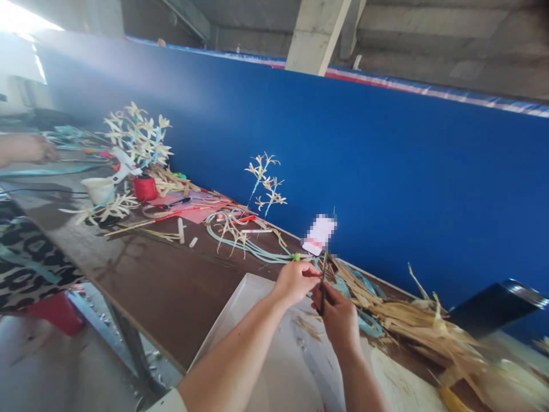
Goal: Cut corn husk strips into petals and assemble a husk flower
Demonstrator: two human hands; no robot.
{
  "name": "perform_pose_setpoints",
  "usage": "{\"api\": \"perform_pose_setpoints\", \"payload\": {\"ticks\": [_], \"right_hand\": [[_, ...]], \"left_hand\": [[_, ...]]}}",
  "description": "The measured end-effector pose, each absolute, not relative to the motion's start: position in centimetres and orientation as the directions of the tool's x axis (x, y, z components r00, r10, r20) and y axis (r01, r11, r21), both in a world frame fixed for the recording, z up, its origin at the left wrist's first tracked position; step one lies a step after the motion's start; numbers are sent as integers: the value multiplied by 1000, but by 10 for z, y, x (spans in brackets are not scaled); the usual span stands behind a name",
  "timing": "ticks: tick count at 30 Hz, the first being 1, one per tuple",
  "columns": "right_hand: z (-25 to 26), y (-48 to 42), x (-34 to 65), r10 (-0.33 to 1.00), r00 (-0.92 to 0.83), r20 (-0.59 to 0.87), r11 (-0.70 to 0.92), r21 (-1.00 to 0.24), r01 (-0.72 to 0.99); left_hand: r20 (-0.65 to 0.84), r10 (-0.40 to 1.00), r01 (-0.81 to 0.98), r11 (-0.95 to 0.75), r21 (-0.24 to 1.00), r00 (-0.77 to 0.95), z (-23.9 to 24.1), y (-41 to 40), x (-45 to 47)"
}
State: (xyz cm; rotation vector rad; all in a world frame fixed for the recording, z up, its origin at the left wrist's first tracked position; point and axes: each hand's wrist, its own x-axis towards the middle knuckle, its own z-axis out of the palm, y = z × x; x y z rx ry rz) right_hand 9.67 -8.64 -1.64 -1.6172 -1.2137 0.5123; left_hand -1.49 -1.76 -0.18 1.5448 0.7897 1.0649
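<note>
My left hand (295, 281) is closed in a pinch above a white tray (240, 320), fingertips meeting my right hand. My right hand (338, 312) is closed round a thin dark tool (322, 286) that stands nearly upright, likely small scissors. What the left fingers pinch is too small to make out. A heap of dried straw strips (424, 329) and pale blue ribbon (364, 286) lies just right of both hands. Straw scraps are scattered on the tray.
A brown table (171, 280) runs along a blue wall (386, 160). On it are straw flower sprigs (137, 134), a smaller sprig (266, 183), a red spool (144, 187), a white cup (98, 190), blue cord loops (240, 237). Another person's hand (30, 149) works far left.
</note>
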Motion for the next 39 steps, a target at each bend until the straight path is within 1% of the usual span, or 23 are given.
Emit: {"api": "perform_pose_setpoints", "payload": {"ticks": [2,3,6,8,11,14,17,21,33,39], "right_hand": [[-14,-87,96,886,418,201,-14,-889,457],[-13,-87,95,887,419,194,-23,-887,460],[-14,-88,91,899,372,229,-18,-831,556],[-15,-88,88,911,299,285,5,-731,682],[-16,-89,82,927,189,323,24,-555,832],[-16,-91,80,939,114,325,37,-424,905],[-16,-91,80,939,60,339,63,-341,938],[-18,-91,81,936,40,351,76,-310,948],[-15,-93,79,938,103,332,-26,-230,973],[-18,-91,81,936,86,342,-2,-239,971]], "left_hand": [[220,886,-64,-212,975,407,3,-17,-20],[211,897,-80,-195,978,388,5,-16,-23],[180,960,-158,-148,976,216,11,-10,-30],[123,986,-221,-96,971,111,13,-5,-35],[39,999,-312,-27,950,31,14,2,-39],[-12,1000,-377,9,926,-7,15,4,-41],[-61,997,-439,30,898,-56,16,5,-41],[-94,992,-483,42,874,-84,18,6,-40],[-168,985,-520,117,846,-51,16,7,-40],[-199,979,-542,138,829,-55,17,7,-40]]}}
